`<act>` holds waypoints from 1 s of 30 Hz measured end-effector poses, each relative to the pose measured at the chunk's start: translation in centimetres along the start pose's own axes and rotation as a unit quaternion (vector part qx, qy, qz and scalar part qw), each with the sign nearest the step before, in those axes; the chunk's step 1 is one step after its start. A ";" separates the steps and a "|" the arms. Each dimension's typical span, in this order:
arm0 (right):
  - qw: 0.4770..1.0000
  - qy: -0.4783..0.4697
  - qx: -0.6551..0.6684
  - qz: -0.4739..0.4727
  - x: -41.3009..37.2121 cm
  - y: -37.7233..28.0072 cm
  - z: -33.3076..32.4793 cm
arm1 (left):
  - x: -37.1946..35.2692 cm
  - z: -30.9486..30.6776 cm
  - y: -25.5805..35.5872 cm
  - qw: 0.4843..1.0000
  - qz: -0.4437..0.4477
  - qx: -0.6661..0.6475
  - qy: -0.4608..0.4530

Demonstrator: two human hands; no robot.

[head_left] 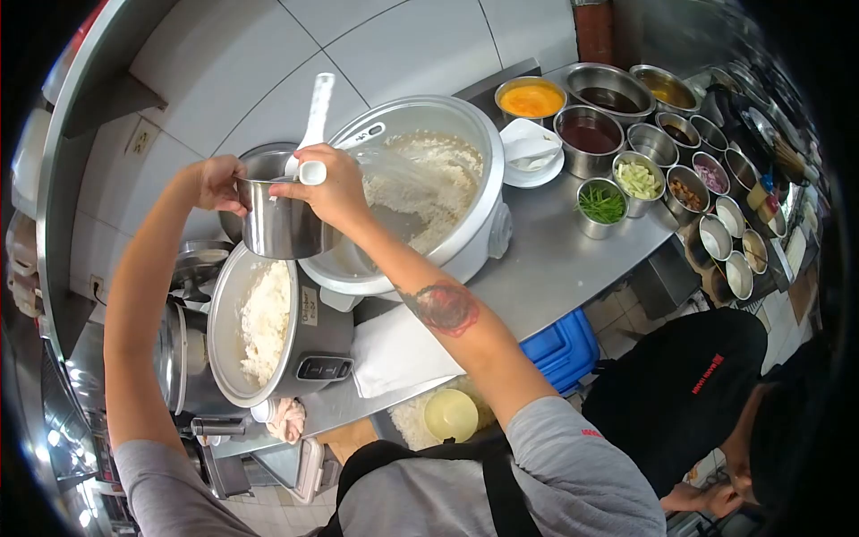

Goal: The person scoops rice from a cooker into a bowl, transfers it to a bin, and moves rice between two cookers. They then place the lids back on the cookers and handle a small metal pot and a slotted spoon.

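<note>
My left hand (220, 186) pinches the rim of a steel pot (279, 224), which is tilted above the rice cookers. At the pot's other side, my right hand (331, 186) is closed around a white handle (312, 173), its thumb against the pot. A white paddle-like utensil (317, 112) sticks up beside this hand; where it is held is hidden. Behind the hand, a large white rice cooker pot (494, 161) contains loose rice (438, 170) and a blurred clear utensil. Below the steel pot stands a grey rice cooker (324, 336) with cooked rice (266, 327).
On the steel counter (573, 259) are several steel containers of sauces and chopped ingredients, including green onions (601, 204). A white cloth (403, 349) lies in front. A blue lid (559, 353) sits below the counter edge. A person in black (680, 385) stands close on the right.
</note>
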State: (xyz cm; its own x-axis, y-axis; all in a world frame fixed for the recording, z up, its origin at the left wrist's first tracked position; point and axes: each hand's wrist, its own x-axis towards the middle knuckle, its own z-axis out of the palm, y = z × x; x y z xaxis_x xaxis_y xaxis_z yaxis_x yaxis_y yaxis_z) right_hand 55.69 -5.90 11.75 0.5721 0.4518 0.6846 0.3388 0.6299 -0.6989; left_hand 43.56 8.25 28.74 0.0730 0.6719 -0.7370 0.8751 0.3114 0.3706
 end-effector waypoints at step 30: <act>0.866 -0.455 0.037 -0.204 1.4 -10.2 -3.6 | -10.1 10.1 -21.7 0.873 0.167 -0.445 -0.113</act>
State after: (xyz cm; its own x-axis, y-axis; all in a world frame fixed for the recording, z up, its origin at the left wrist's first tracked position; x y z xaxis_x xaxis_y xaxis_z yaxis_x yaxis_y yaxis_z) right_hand 55.78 -13.97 19.10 -0.4208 0.4715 0.7750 0.3066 0.8780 -0.3677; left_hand 28.60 -12.09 22.48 0.4333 0.7061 -0.5600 0.0770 0.5901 0.8036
